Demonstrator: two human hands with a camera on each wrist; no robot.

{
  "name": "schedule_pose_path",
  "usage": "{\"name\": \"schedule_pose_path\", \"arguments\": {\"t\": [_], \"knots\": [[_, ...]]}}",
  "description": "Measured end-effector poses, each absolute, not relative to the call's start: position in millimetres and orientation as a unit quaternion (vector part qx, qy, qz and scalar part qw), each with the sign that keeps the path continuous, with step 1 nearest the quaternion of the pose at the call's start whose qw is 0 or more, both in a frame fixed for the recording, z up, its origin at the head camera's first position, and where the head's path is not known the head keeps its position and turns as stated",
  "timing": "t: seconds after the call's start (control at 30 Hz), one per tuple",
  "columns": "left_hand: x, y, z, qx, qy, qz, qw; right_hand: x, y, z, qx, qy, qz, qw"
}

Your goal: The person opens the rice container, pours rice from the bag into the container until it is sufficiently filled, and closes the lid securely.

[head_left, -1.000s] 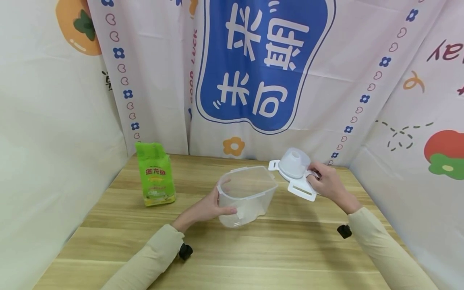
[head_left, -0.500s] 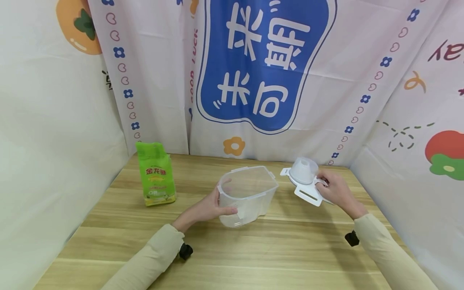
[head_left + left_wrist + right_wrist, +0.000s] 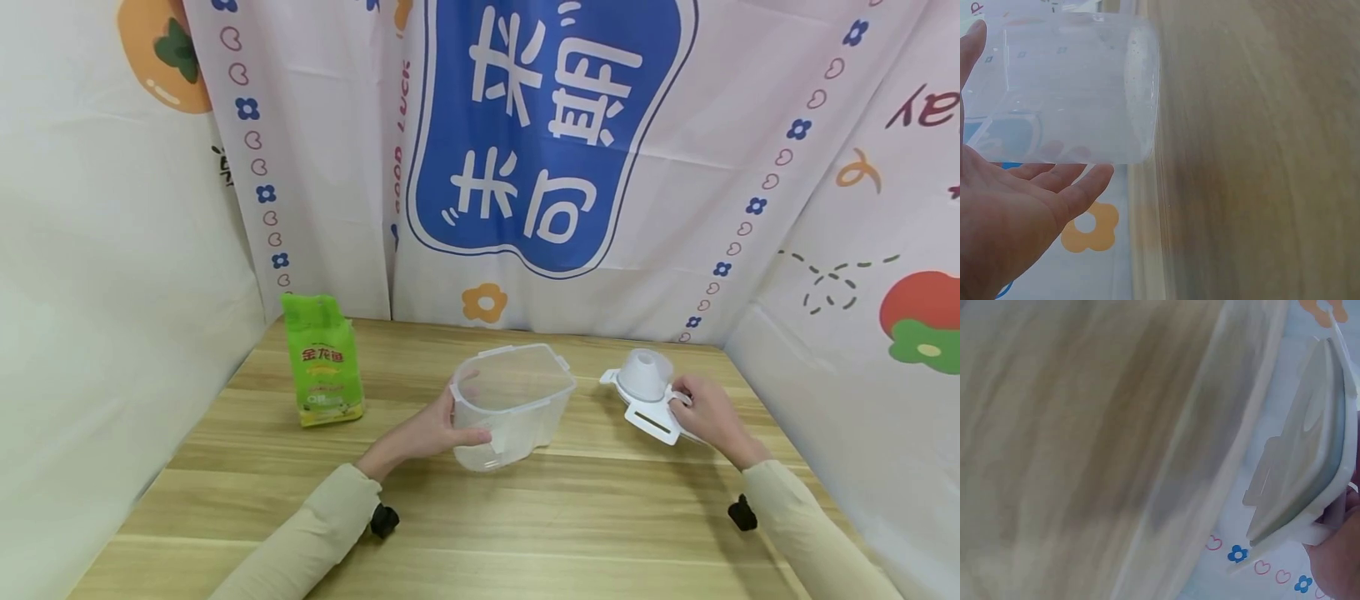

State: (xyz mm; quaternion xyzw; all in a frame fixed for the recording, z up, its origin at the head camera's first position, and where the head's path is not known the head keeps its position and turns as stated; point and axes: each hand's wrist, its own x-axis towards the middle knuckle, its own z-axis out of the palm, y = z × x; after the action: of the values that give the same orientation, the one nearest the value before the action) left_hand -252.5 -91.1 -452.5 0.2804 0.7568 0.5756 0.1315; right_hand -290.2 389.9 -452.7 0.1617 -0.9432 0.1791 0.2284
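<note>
A clear plastic storage container (image 3: 517, 400) with its top uncovered stands mid-table in the head view. My left hand (image 3: 431, 427) holds its near left end, thumb on the near side and fingers on the far side; in the left wrist view the fingers (image 3: 1082, 187) lie along its wall. To the right, my right hand (image 3: 708, 417) grips the white lid (image 3: 656, 417) by a part near its right side. A clear measuring cup (image 3: 643, 375) sits on top of the lid. In the right wrist view the lid (image 3: 1300, 456) appears edge-on, its grey seal showing.
A green printed bag (image 3: 324, 362) stands upright at the back left of the wooden table (image 3: 525, 533). Printed cloth (image 3: 555, 150) hangs behind the table and along both sides.
My right hand has moved right and toward the near side, lowering the lid with the cup on it. My left hand and the container have stayed in place.
</note>
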Motion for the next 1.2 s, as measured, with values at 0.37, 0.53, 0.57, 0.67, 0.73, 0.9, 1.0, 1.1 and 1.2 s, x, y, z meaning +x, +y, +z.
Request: {"name": "schedule_pose_path", "arguments": {"t": [0.37,0.53,0.57,0.67,0.73,0.9,1.0,1.1,1.2], "knots": [[-251,-90,-452,0.281,0.757,0.574,0.136,-282,408,-475,0.144,-0.953,0.169,0.206],[-251,-90,-453,0.283,0.755,0.576,0.135,-279,408,-478,0.137,-0.955,0.166,0.203],[-252,-90,-453,0.284,0.754,0.577,0.134,-278,408,-477,0.136,-0.955,0.170,0.200],[-253,-91,-455,0.289,0.749,0.581,0.135,-278,407,-477,0.127,-0.958,0.177,0.188],[-254,-92,-455,0.291,0.747,0.582,0.135,-277,407,-477,0.123,-0.960,0.178,0.180],[-254,-91,-456,0.288,0.748,0.582,0.136,-274,407,-477,0.118,-0.961,0.184,0.172],[-254,-91,-456,0.293,0.745,0.583,0.135,-272,405,-474,0.112,-0.962,0.188,0.165],[-255,-90,-455,0.298,0.743,0.585,0.132,-271,405,-471,0.113,-0.964,0.186,0.155],[-255,-91,-454,0.294,0.747,0.582,0.132,-272,405,-467,0.119,-0.966,0.181,0.143]]}}
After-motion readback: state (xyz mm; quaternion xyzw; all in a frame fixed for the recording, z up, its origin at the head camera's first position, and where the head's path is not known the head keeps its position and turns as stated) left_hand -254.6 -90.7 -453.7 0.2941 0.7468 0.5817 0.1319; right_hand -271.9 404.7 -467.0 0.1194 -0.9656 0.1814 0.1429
